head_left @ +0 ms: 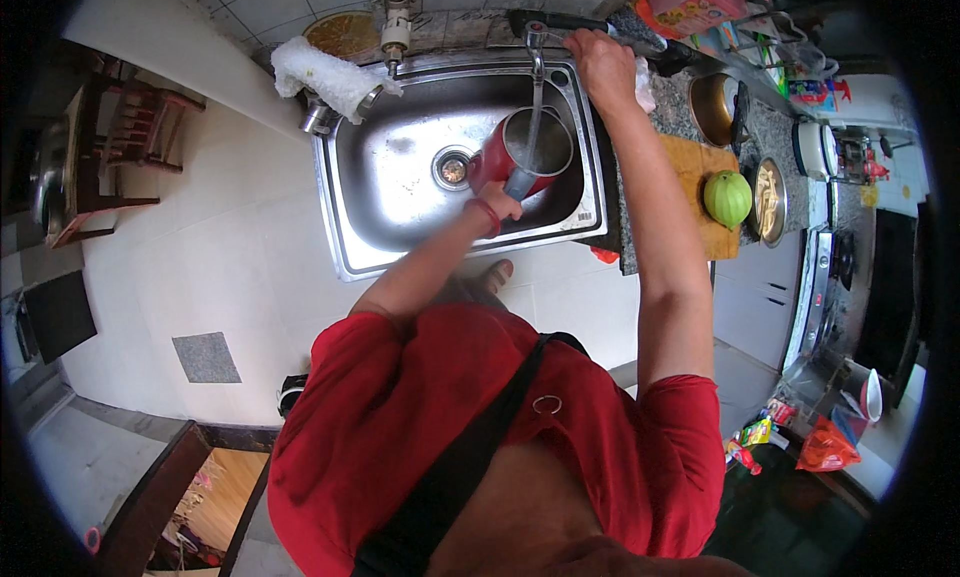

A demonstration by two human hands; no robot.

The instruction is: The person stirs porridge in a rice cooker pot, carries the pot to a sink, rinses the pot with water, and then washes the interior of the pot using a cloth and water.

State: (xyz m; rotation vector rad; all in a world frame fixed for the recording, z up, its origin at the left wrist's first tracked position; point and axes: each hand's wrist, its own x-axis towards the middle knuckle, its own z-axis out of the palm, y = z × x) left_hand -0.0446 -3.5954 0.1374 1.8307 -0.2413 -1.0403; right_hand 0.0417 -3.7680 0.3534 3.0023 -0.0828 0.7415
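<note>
In the sink, a red pot (487,165) with a grey inside stands tilted toward me below the chrome tap (537,39). My left hand (497,202) is closed around the pot's grey handle (520,184). From the tap, a narrow grey-white stream (534,127) runs down into the pot's mouth. At the back right of the sink, my right hand (605,69) has its fingertips bent at the tap's lever, partly hidden from above. A black handle-like thing (560,23) lies just behind those fingers.
The steel sink (335,227) has a drain (454,168) at its middle. White bubble wrap (325,77) covers something on the left rim. Right of my forearm, a round green squash (727,198) sits on a wooden board (685,157), beside a metal bowl of pale pieces (768,202) and a brown pot (712,109).
</note>
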